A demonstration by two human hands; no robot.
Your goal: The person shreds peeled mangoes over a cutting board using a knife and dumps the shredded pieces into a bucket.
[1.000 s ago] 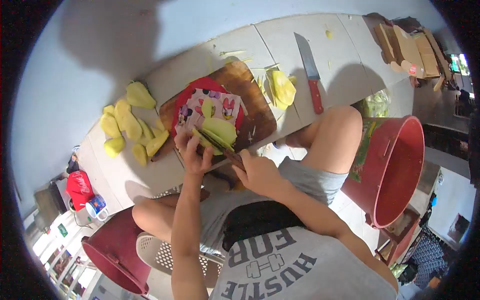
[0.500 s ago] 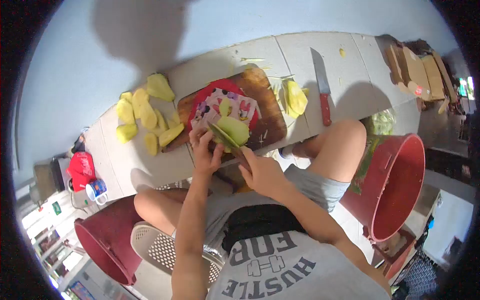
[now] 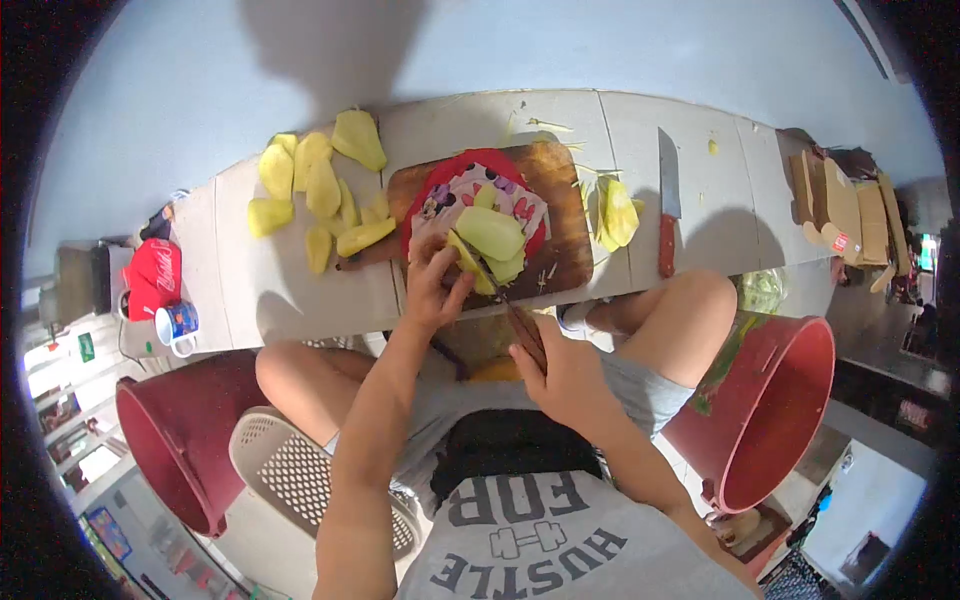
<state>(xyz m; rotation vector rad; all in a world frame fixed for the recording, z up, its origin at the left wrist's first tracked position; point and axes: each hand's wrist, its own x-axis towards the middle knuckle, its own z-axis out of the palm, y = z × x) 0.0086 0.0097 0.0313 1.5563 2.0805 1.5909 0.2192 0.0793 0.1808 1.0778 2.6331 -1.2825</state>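
Note:
My left hand is closed on a yellow-green fruit piece that looks like peeled green mango. A knife is in my right hand, its handle gripped and its blade against that piece. Pale cut slices lie just beyond the blade on a Minnie-patterned cloth with a red edge. Beneath the cloth is a wooden cutting board. My left fingertips partly hide the piece.
Several peeled fruit pieces lie left of the board. To its right are another cut piece and a red-handled knife on the tiled ledge. Red bins flank my legs. A mug stands far left.
A large pale slice now lies flat on the cloth, apart from the piece in my left hand. The knife and my right hand have drawn back toward me slightly. The view has shifted.

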